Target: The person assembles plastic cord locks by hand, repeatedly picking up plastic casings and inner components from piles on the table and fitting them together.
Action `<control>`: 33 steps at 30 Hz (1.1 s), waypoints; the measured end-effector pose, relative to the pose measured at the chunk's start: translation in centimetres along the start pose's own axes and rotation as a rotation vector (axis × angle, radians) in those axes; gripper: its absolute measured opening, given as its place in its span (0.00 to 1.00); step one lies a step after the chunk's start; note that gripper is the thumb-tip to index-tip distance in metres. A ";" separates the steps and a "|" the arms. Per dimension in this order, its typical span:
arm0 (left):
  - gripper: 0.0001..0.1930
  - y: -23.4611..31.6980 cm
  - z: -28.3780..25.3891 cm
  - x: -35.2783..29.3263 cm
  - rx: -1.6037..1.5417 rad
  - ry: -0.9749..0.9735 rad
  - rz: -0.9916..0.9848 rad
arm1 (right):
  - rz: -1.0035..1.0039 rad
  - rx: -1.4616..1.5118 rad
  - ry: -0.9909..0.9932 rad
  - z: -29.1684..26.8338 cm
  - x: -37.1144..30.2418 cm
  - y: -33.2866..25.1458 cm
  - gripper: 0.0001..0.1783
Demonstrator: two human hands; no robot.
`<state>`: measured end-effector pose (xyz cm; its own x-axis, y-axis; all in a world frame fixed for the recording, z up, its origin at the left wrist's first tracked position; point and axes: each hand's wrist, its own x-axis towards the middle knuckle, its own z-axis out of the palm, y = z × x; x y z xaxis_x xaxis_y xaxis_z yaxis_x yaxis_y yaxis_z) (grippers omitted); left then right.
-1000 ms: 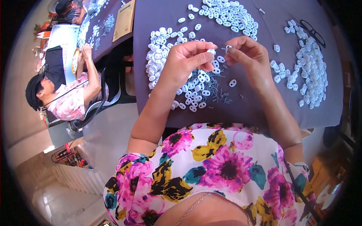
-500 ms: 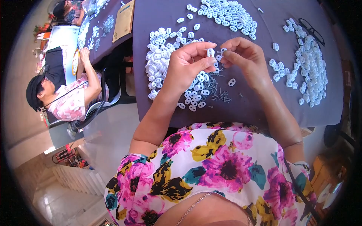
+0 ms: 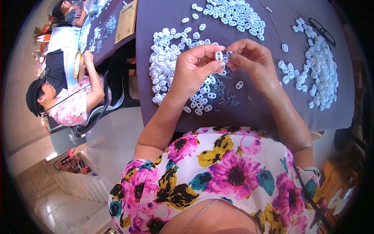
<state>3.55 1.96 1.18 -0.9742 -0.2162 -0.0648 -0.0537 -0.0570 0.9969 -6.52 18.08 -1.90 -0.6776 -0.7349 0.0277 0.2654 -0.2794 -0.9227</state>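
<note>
My left hand (image 3: pixel 200 64) pinches a white two-hole oval piece (image 3: pixel 219 56); right hand (image 3: pixel 251 60), just beside, pinches a small part (image 3: pixel 229 53) I can't make out. Risk: slack grip or fingertip bump could drop either among loose screws (image 3: pixel 225 96) and lookalike white pieces (image 3: pixel 161 64).

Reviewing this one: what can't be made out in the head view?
In the head view:
Right hand: its grip hides most of the small item.
Left hand: the back of its white piece is turned away.
Far white pile: cut off by the upper edge.
Grey screws: threads too small.
</note>
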 end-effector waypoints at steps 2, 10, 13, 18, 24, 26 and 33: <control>0.17 -0.1 0.0 0.0 -0.012 -0.004 0.005 | -0.005 0.017 -0.005 0.0 0.0 0.0 0.06; 0.16 0.0 0.1 -0.2 0.036 -0.003 0.021 | 0.005 -0.006 -0.008 0.0 0.0 -0.1 0.06; 0.17 -0.1 0.0 -0.2 0.129 0.005 0.051 | -0.006 -0.027 -0.017 0.0 0.0 -0.2 0.06; 0.18 0.0 -0.1 -0.3 0.211 0.013 0.079 | 0.002 -0.032 -0.032 -0.2 0.1 -0.1 0.05; 0.18 -0.2 -0.1 -0.4 0.197 0.018 0.084 | 0.017 -0.048 -0.040 -0.6 0.2 0.1 0.06; 0.17 -0.2 -0.1 -0.3 0.210 0.018 0.086 | 0.018 -0.028 -0.051 -0.5 0.3 0.2 0.06; 0.16 -0.4 0.5 -0.3 0.127 0.043 0.062 | 0.015 -0.002 -0.077 -0.5 0.3 0.4 0.06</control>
<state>3.78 2.50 0.84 -0.9664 -0.2570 -0.0023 -0.0239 0.0811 0.9964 -6.99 18.08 -2.50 -0.6188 -0.7844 0.0428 0.2737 -0.2664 -0.9242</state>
